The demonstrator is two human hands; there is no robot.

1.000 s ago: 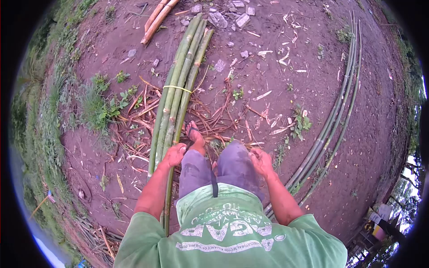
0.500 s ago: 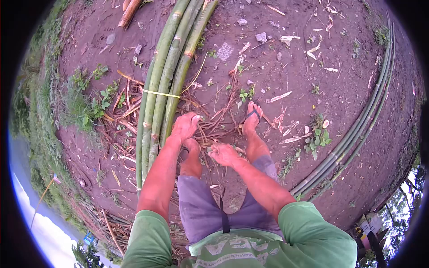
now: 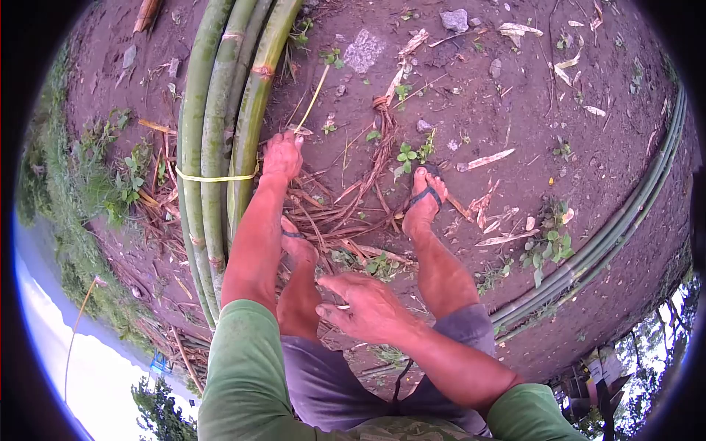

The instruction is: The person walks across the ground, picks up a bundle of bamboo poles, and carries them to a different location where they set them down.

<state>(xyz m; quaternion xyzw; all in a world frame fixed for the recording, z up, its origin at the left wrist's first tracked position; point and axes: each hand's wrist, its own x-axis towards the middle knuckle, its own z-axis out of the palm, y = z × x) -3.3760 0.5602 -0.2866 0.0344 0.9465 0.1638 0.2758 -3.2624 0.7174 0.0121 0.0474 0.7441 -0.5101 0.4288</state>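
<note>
The left hand point(image 3: 283, 156), grip impossible to tell, rests beside the yellow tie point(image 3: 213, 178) at the 3 o'clock edge of the bamboo bundle point(image 3: 209, 103). The right hand point(image 3: 364, 307) hangs open and empty at 5 o'clock. Tugging could snap that thin tie, spilling poles.

The bamboo bundle point(image 3: 213, 110) lies on the ground at left, with the left hand point(image 3: 282, 156) just right of its tie point(image 3: 213, 178). Thin bamboo poles point(image 3: 625, 220) lie well apart at far right.
</note>
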